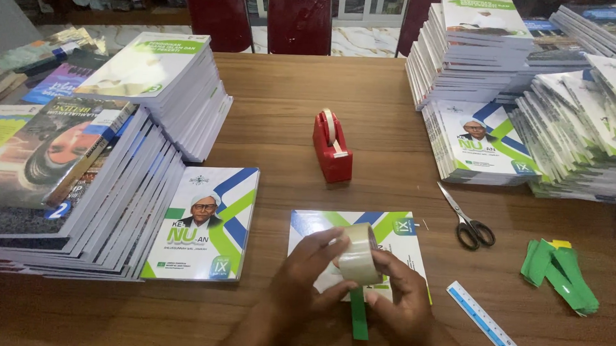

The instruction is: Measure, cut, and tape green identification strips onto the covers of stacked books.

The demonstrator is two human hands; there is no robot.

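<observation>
My left hand (303,272) and my right hand (403,292) both grip a roll of clear packing tape (358,253), held upright just above a white, green and blue book (381,230) lying flat on the wooden table (282,117). A green strip (359,312) lies under the roll, running from the book toward me between my hands. The book's near half is hidden by my hands.
A red tape dispenser (332,148) stands beyond the book. Scissors (467,219), a clear blue ruler (488,324) and several green strips (561,274) lie at the right. Book stacks (110,180) fill the left, with more stacks (529,99) at the right. Red chairs (298,19) stand behind.
</observation>
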